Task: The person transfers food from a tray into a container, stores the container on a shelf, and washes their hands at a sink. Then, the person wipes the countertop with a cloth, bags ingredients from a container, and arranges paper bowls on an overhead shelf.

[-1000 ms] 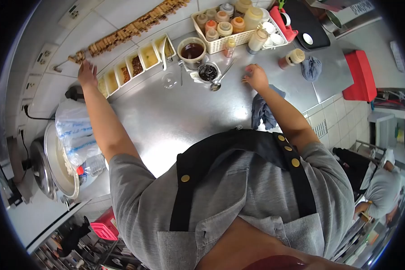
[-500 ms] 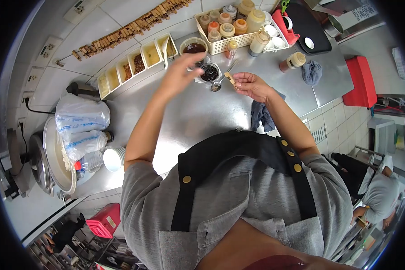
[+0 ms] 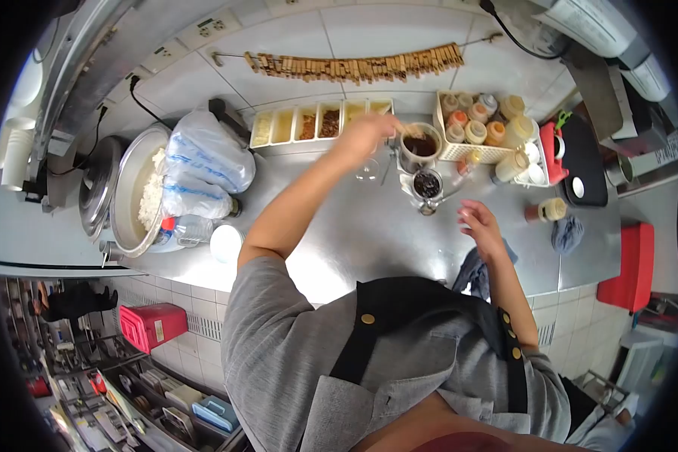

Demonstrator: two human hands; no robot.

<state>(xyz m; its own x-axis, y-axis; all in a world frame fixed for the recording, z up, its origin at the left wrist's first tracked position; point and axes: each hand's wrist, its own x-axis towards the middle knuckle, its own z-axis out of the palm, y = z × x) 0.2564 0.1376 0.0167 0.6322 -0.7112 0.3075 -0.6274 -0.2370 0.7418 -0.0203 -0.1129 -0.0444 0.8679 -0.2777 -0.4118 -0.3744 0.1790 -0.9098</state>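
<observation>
Over open counter (image 3: pixel 422 245), right hand (image 3: pixel 479 226) hovers.

The left hand (image 3: pixel 371 134) is motion-blurred, and the pale brown thing (image 3: pixel 412 130) at its fingertips is too smeared to identify; the bottom edge crops the grey shirt (image 3: pixel 279 361).

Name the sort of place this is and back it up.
Likely a restaurant kitchen: a crate of squeeze bottles, a row of filled ingredient tubs and a big basin of what looks like rice line a metal counter.
</observation>
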